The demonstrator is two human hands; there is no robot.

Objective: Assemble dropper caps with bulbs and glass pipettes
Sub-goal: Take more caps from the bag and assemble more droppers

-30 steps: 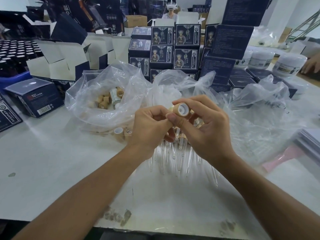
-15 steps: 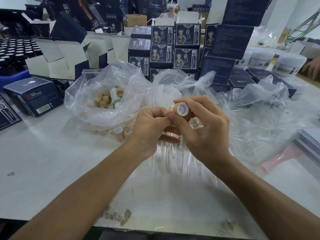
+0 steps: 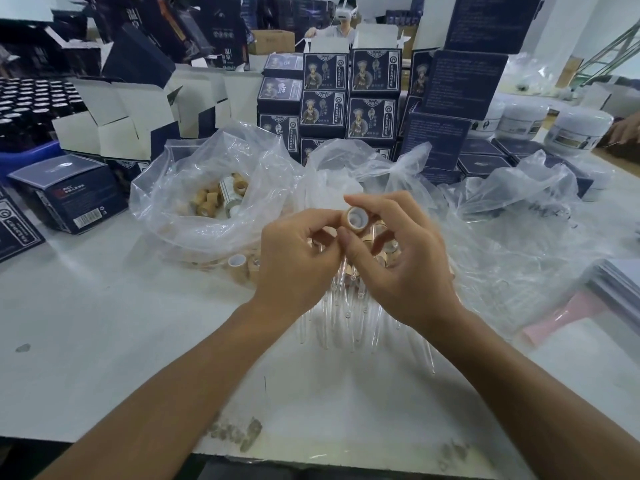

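likely a packing workshop: stacked product boxes (image 3: 349, 95), jars (image 3: 576, 128), bagged caps (image 3: 214, 199).

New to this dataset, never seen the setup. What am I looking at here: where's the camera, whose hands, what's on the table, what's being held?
There is no machine here. One wide-angle camera sits on a person's head and looks forward and down, so both forearms reach in from the bottom edge.

The right hand pinches a tan dropper cap with its white-lined opening turned toward the camera. The left hand is curled right next to it; what it holds is hidden.

On the white table, glass pipettes lie beneath the hands. A clear plastic bag of more tan caps sits to the left, with further crumpled bags to the right. Dark blue product boxes are stacked behind, and white jars stand at the far right.
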